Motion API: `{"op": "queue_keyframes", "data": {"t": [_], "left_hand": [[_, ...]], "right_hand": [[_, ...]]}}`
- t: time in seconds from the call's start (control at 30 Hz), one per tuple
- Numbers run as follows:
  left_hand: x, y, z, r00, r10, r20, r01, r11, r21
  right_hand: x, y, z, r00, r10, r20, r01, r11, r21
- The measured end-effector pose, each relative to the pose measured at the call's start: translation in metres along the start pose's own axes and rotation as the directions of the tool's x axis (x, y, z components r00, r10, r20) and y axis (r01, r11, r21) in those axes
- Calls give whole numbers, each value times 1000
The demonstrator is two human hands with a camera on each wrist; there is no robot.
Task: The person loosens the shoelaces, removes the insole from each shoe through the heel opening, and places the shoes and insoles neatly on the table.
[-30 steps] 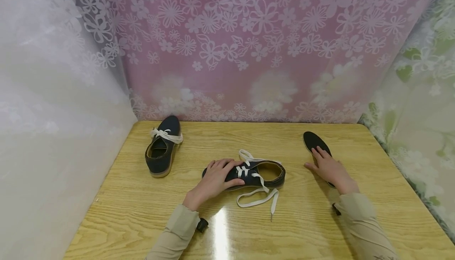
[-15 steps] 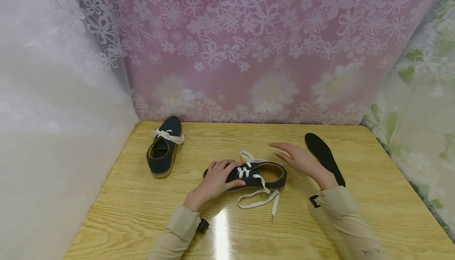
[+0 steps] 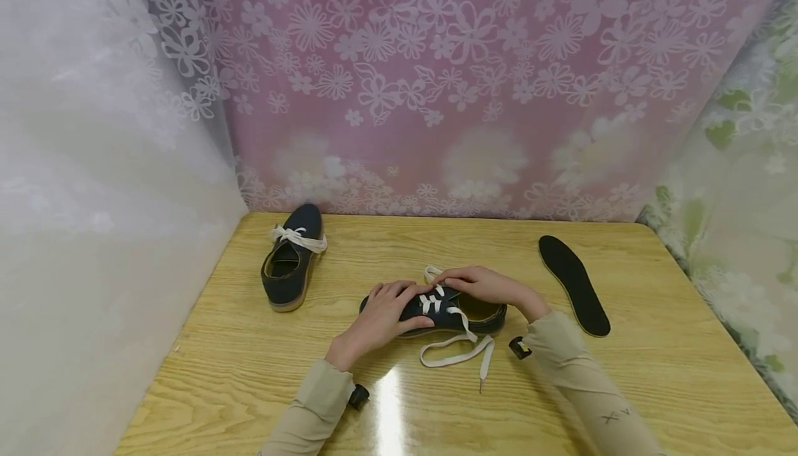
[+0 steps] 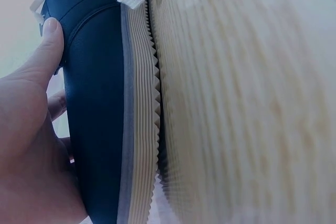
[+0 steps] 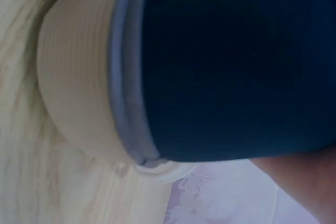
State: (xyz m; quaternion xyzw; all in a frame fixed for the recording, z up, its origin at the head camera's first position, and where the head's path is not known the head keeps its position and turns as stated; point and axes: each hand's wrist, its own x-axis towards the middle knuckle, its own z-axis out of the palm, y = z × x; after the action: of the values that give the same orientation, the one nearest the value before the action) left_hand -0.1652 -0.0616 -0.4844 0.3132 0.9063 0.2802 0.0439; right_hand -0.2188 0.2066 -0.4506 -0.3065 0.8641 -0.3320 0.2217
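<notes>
A dark navy lace-up shoe [image 3: 494, 324] lies sideways on the table, toe to the left, its white shoelace [image 3: 451, 360] loosened and trailing in front. My left hand [image 3: 382, 314] grips its toe part, thumb on the near side and fingers over the far side; the left wrist view shows the thumb [image 4: 47, 43] against the dark upper [image 4: 97, 108]. Over the shoe's opening reaches my right hand [image 3: 483, 284], fingertips at the tongue and upper laces; whether they pinch anything is hidden. In the right wrist view the heel [image 5: 236, 72] covers most of that hand.
A matching shoe [image 3: 288, 288] with its lace tied in a bow stands at the back left. On the right lies a black insole [image 3: 576, 283]. Floral curtains [image 3: 399, 82] hang behind and beside the wooden table [image 3: 249, 387].
My right hand has left the insole and moved left to the shoe's opening. The left hand keeps its grip on the toe part. The insole stays on the table.
</notes>
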Motion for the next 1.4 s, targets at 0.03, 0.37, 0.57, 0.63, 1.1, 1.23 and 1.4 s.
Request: {"op": "queue_keyframes", "data": {"t": [0.03,0.37,0.57,0.63,1.1,1.23,1.4], "left_hand": [[0,0,0,1000,-1,0,1,1000,0],[-2,25,-12,990,61,-123,-47,992,113],[-10,66,-24,962,204,-180,-178,972,150],[-13,74,-17,968,221,-121,-196,962,191],[-15,79,46,965,260,25,-230,800,555],[-16,74,43,970,242,14,-213,821,530],[-17,69,36,983,181,37,-178,871,457]], "right_hand": [[-1,0,0,1000,13,-7,-12,1000,11],[-7,10,0,994,34,-106,-34,999,0],[-12,13,-4,986,13,-169,-13,1000,3],[-14,14,-4,982,9,-190,-9,1000,5],[-29,20,0,946,32,-323,-4,996,85],[-32,22,2,942,43,-333,-8,994,106],[-34,21,3,937,72,-342,-22,989,149]]}}
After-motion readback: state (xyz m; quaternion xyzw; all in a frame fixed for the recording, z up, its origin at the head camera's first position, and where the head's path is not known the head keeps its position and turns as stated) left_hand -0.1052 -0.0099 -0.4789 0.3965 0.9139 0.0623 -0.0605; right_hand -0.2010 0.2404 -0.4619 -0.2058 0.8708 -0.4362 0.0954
